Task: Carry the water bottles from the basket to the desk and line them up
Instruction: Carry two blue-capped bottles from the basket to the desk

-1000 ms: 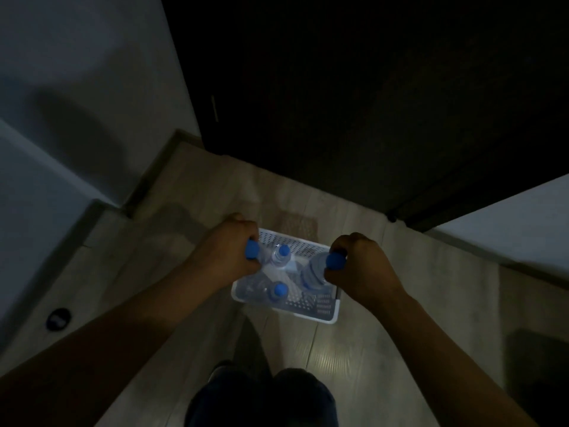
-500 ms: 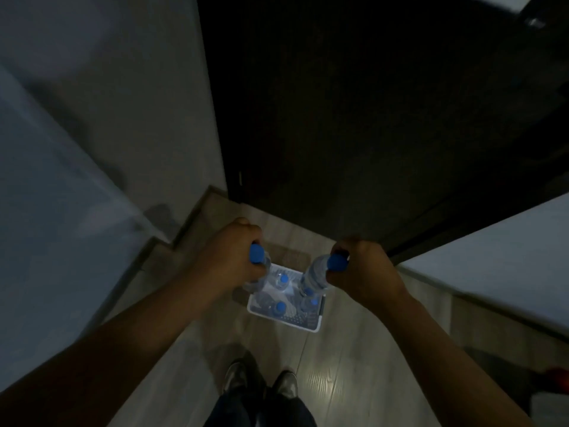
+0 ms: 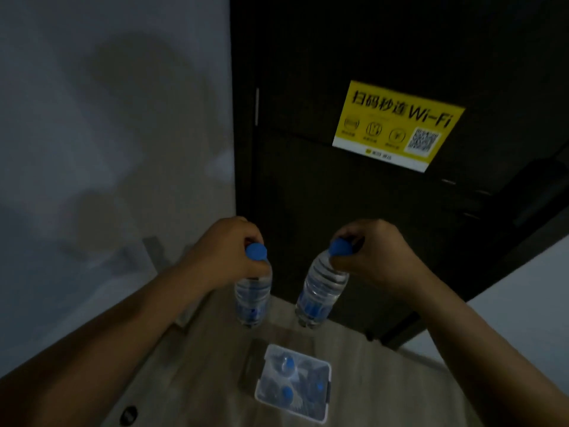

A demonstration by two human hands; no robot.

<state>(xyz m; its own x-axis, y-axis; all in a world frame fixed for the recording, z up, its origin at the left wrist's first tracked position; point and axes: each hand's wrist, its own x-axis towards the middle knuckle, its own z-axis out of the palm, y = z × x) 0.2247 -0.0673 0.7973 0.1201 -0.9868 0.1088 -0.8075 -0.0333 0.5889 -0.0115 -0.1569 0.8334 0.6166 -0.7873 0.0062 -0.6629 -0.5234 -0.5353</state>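
My left hand (image 3: pixel 226 249) grips the neck of a clear water bottle (image 3: pixel 253 295) with a blue cap, hanging upright. My right hand (image 3: pixel 374 252) holds a second water bottle (image 3: pixel 321 292) by its neck, tilted slightly. Both bottles hang well above the white perforated basket (image 3: pixel 327 392) on the floor below. In the basket lie three more bottles (image 3: pixel 288 365) with blue caps. The desk is not in view.
A dark door (image 3: pixel 354 226) with a yellow Wi-Fi sticker (image 3: pixel 397 124) stands straight ahead. A grey wall (image 3: pixel 107 149) runs along the left, a white surface (image 3: pixel 523 318) at the right. The wooden floor (image 3: pixel 200 380) has a round black stopper (image 3: pixel 128 414) at lower left.
Both hands have lifted their bottles up out of the basket. My view has risen, so the basket now looks smaller and lower, and the sticker has come into sight.
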